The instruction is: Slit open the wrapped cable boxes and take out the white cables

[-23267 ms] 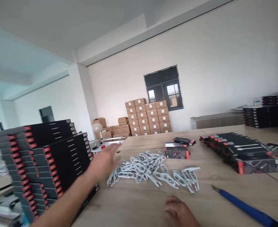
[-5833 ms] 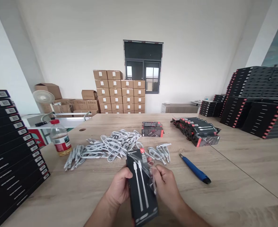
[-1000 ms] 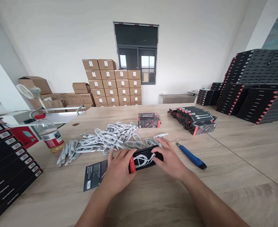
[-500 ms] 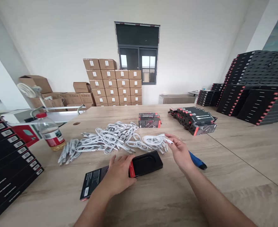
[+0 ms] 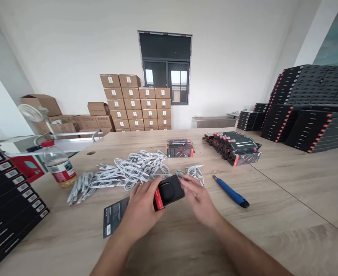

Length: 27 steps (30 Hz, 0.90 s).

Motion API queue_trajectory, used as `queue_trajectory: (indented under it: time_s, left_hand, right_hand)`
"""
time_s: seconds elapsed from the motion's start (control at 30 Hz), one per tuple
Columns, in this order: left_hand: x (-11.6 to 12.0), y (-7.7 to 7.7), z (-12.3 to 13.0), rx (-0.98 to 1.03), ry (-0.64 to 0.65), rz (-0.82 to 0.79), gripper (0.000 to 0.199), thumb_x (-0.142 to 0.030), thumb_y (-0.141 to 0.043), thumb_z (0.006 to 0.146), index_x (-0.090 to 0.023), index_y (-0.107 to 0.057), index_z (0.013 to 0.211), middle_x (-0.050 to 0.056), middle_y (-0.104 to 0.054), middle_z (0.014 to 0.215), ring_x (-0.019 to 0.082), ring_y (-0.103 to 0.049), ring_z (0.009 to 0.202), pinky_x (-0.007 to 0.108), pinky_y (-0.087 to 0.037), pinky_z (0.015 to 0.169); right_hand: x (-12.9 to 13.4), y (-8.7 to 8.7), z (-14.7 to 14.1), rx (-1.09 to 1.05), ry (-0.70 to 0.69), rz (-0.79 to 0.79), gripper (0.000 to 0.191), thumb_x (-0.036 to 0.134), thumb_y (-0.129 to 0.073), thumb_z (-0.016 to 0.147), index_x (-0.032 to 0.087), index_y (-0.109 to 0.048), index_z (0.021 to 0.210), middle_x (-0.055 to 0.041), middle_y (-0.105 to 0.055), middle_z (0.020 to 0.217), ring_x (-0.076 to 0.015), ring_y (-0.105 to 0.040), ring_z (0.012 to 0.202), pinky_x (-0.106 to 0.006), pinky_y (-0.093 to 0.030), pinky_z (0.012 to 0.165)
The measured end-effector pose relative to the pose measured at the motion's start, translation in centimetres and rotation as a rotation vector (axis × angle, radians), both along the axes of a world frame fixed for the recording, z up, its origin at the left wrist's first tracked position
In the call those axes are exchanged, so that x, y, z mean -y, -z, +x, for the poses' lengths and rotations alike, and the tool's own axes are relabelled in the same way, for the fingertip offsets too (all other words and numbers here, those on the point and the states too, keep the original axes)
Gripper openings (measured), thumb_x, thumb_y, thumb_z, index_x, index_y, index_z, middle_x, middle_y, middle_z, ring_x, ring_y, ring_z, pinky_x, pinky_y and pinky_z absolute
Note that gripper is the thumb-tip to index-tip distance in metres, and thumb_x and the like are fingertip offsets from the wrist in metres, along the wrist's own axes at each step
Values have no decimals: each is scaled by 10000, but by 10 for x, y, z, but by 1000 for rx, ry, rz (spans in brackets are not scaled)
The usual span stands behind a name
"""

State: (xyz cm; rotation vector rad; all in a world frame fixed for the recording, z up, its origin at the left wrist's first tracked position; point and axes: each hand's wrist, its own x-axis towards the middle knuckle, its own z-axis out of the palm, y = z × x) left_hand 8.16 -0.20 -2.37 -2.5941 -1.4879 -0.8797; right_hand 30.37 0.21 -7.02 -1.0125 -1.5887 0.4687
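My left hand (image 5: 143,209) grips the red end of a black plastic tray (image 5: 170,190) and holds it tilted just above the wooden table (image 5: 272,214); the tray looks empty. My right hand (image 5: 200,196) hovers at the tray's right end with fingers spread and nothing in them, close to a small bundle of white cables (image 5: 194,171). A black printed sleeve (image 5: 114,214) lies flat on the table under my left wrist. A large pile of coiled white cables (image 5: 131,170) lies just beyond both hands.
A blue utility knife (image 5: 230,191) lies right of my hands and a bottle (image 5: 56,165) stands at the left. Black boxes sit stacked at the left edge (image 5: 8,199), mid-table (image 5: 179,148), in a row (image 5: 236,148) and far right (image 5: 315,111). Cardboard cartons (image 5: 137,103) line the wall.
My right hand lifted a coiled white cable out of the tray, put it by the pile and came back empty. My left hand raised and tilted the tray.
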Motion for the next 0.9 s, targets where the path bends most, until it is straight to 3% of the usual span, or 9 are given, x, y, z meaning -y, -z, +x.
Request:
queue_trajectory:
  time_s: [0.1,0.17,0.27,0.37,0.47,0.6,0.73,0.9]
  left_hand:
    - [2,-1,2,27,62,86,836,-174,-709,769,-324,-330,1500,87,-590,1371,301,-555,1261,492,-403,1083]
    - [3,-3,4,49,76,126,852,-190,-702,791,-337,-288,1522,89,-576,1385,305,-550,1266,477,-430,1055]
    - [6,-6,6,87,103,138,884,-241,-721,806,-332,-245,1545,93,-581,1374,307,-555,1261,468,-452,1044]
    - [12,-9,9,91,169,132,870,-294,-712,842,-350,-225,1561,93,-563,1409,302,-549,1281,452,-472,1047]
    - [19,-14,10,75,237,139,808,-351,-674,892,-391,-236,1571,92,-519,1457,300,-526,1323,432,-487,1054]
    - [25,-19,8,70,297,130,741,-359,-648,911,-420,-291,1558,84,-473,1501,298,-510,1357,406,-511,1046]
    - [27,-17,9,119,284,125,663,-368,-685,884,-395,-408,1486,86,-495,1486,288,-538,1339,395,-532,1030]
    - [26,-11,20,290,222,209,491,-378,-798,772,-302,-565,1197,92,-586,1376,299,-610,1242,438,-540,1004]
  right_hand:
    - [13,-1,-20,30,-157,8,399,394,-484,1018,342,-609,1394,-74,-535,1513,-255,-457,1427,-519,-374,1181]
    - [19,-5,-24,-3,-226,-7,402,403,-484,1023,358,-591,1409,-64,-570,1476,-244,-489,1397,-494,-396,1169]
    - [24,-15,-24,-153,-315,-64,392,432,-517,1012,368,-607,1388,-50,-650,1369,-235,-611,1232,-462,-480,1080]
    - [25,-21,-23,-434,-386,-209,442,484,-621,950,369,-598,1376,-40,-721,1193,-212,-680,1007,-390,-570,870]
    - [25,-23,-26,-690,-503,-395,396,516,-743,847,306,-701,1180,-5,-716,886,-165,-652,752,-287,-543,640]
    - [29,-28,-29,-847,-649,-539,317,506,-811,782,212,-696,807,39,-620,656,-96,-546,554,-206,-447,511]
    - [32,-36,-26,-925,-701,-596,340,473,-849,743,211,-632,738,58,-580,599,-89,-514,500,-194,-420,465]
    - [28,-43,-22,-957,-651,-603,326,405,-875,705,212,-613,687,64,-532,579,-94,-470,494,-208,-408,460]
